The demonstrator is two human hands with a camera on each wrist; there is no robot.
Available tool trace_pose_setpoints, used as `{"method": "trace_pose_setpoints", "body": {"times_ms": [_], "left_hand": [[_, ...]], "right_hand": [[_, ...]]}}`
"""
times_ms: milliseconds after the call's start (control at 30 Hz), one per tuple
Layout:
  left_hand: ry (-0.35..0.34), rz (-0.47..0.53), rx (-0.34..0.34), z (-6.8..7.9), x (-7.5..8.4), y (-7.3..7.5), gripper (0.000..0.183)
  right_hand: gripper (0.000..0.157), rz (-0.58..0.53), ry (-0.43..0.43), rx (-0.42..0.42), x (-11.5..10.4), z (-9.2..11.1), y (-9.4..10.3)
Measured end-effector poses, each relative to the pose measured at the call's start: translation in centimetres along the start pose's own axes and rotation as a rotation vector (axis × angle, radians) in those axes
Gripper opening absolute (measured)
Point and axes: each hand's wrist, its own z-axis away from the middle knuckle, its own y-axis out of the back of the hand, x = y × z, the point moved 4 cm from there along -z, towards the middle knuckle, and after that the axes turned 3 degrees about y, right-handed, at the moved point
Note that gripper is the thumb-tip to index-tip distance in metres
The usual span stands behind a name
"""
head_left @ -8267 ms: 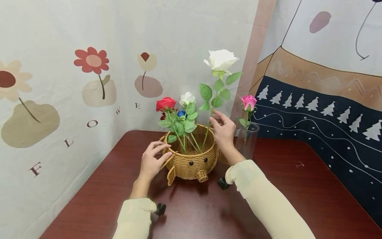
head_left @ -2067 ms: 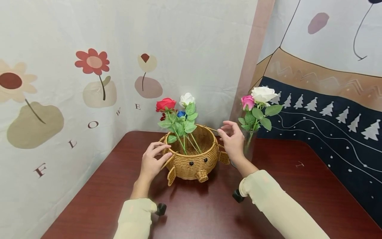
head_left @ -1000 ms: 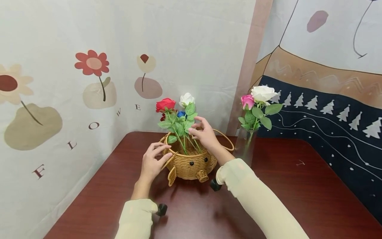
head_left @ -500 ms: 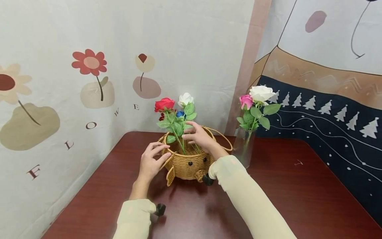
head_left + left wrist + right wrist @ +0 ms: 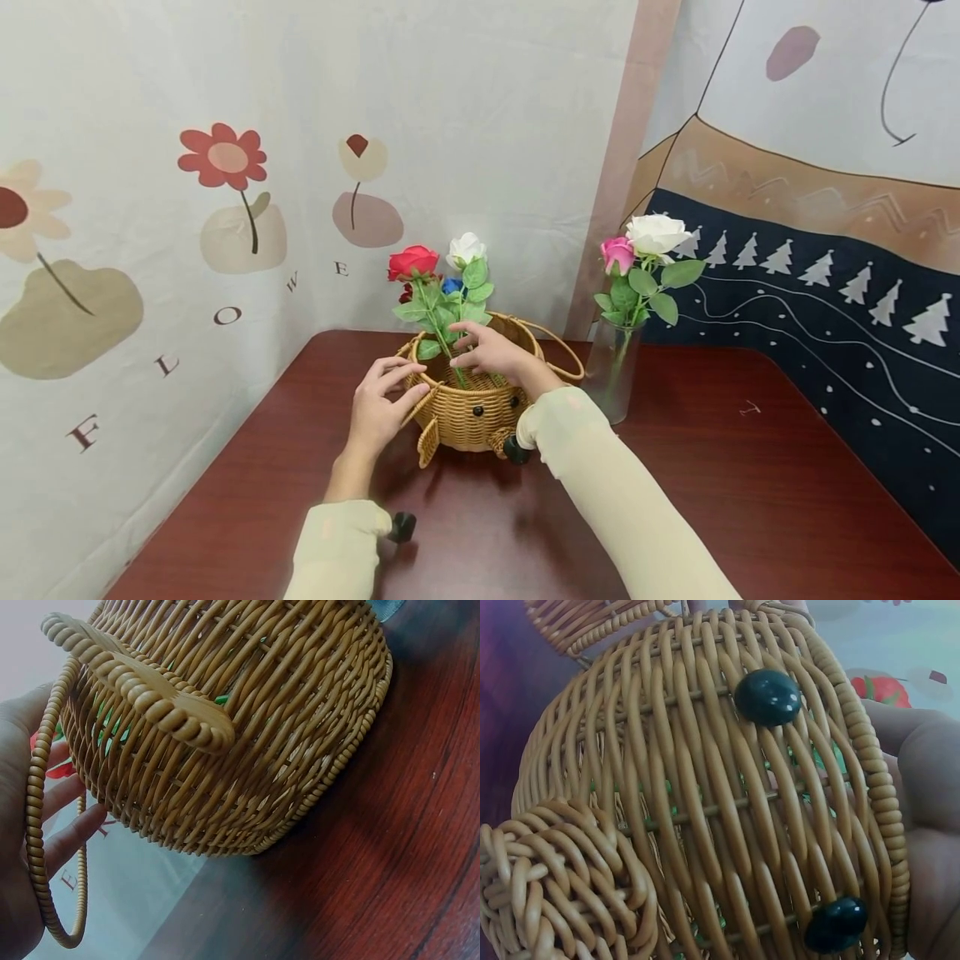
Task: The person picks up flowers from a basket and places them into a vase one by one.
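In the head view a wicker basket (image 5: 461,421) with an animal face stands on the table, holding a red rose (image 5: 413,262), a white rose (image 5: 468,249), a blue rose (image 5: 452,286) and a dark red bloom (image 5: 406,292). My left hand (image 5: 378,408) holds the basket's left rim between thumb and fingers; the left wrist view shows its loop handle (image 5: 37,802) crossing the palm. Over the opening, my right hand (image 5: 491,350) reaches in from the right, finger and thumb apart beside the green stems. The right wrist view shows that hand partly hidden behind the rim.
Right of the basket, a clear vase (image 5: 613,375) holds a pink rose (image 5: 617,255) and a large white rose (image 5: 658,235). The basket's right handle (image 5: 567,350) leans out close to the vase. Printed cloth (image 5: 480,150) hangs behind the reddish-brown table (image 5: 712,467).
Earlier my right hand held the large white rose over the basket; that rose now stands in the vase. The hand has since moved left and down among the stems. My left hand stays put.
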Motion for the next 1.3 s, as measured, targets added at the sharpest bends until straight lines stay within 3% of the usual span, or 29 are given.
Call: {"method": "trace_pose_setpoints", "body": {"times_ms": [467,667,1067,1300], "left_hand": [[0.001,-0.008,0.0,-0.05,-0.03,-0.02,0.025],[0.006,0.002,0.0,0.01,-0.13,-0.05,0.025],[0.003,0.003,0.0,0.01,-0.14,-0.09,0.026],[0.006,-0.001,0.006,0.01,-0.13,-0.02,0.026]], "right_hand": [[0.054,0.127,-0.075,-0.156,0.42,-0.31,-1.01],[0.052,0.17,-0.068,-0.157,0.31,-0.27,-1.0],[0.04,-0.067,-0.005,-0.084,0.43,-0.24,-0.48],[0.026,-0.133,0.045,0.018,0.11,-0.13,-0.1]]}}
